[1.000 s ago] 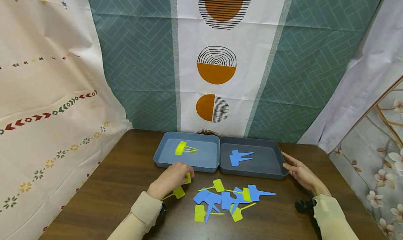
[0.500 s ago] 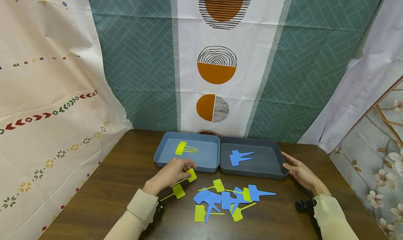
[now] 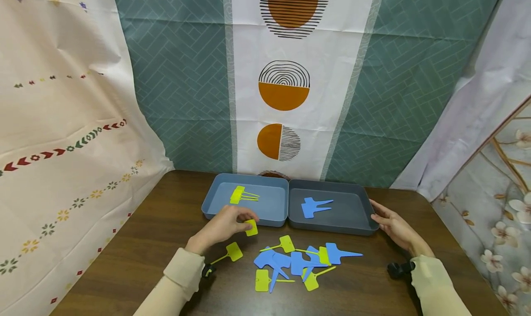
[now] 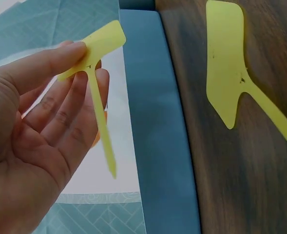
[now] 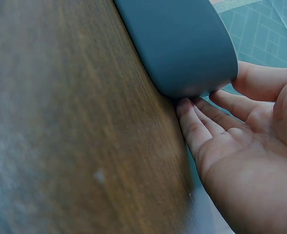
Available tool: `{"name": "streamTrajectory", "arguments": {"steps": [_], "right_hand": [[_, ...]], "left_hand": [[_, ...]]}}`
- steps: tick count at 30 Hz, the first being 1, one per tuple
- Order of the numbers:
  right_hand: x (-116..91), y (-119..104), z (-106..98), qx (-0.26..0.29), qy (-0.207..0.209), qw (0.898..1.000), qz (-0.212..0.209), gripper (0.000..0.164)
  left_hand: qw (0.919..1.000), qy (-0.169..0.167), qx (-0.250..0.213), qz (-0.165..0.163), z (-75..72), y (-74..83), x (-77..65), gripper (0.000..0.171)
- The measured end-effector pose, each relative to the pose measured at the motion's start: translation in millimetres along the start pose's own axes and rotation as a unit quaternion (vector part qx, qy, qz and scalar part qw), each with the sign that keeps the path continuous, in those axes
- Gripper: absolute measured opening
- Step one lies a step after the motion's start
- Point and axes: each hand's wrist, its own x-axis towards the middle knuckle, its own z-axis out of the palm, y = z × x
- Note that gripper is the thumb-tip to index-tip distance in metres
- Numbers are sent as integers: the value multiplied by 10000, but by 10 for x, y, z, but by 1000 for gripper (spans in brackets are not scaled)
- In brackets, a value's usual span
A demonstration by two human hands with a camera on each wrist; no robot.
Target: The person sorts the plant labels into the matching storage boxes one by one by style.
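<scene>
Raising a yellow tag point(image 3: 251, 229) in front of the light-blue tray point(image 3: 269, 210) — pinching it with left hand point(image 3: 222, 225), touching the dark tray point(image 3: 350, 210) with extended fingers of right hand point(image 3: 397, 227) — leaving one fewer lying loose.

Two trays point(image 3: 269, 203), two hands point(image 3: 226, 225); yellow tags point(image 3: 234, 251): six outside, three inside; blue tags point(image 3: 308, 210): two inside, several overlapping outside

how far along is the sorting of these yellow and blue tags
Looks done: some yellow tags lie in the lighter tray and blue tags in the darker tray. In hand: the left hand pinches another yellow tag, while the right hand touches the darker tray's end. Remaining: loose tags of both colours lie on the table, so it seems well short of finished.
</scene>
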Motion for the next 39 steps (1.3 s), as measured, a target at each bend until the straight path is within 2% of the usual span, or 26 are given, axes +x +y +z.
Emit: {"name": "streamTrajectory", "arguments": {"steps": [4,8,13,20,25,30,34,39], "right_hand": [[29,25,3,-34,-5,10000,23,71],[30,21,-10,-124,9,9999,62,70],[10,0,-19,5,21,10000,28,71],[14,11,-38,-198,55,9997,104,71],[20,19,-31,-80,40,10000,15,71],[24,32,-23,22,-16,9999,-119,71],[25,36,-22,11,-20,9999,-132,71],[18,33,-19,9,9,10000,-81,71]], "left_hand": [[9999,-84,-27,-59,-64,17,17,21],[9998,-74,196,15,-198,93,116,21],[9988,-76,486,36,-416,181,313,21],[9984,-260,494,-75,-688,236,628,19],[9964,-418,609,-405,-842,258,827,19],[9933,-606,761,-623,-914,228,975,18],[9905,-870,854,-644,-927,173,1056,18],[9859,-1138,819,-909,-926,136,1148,19]]}}
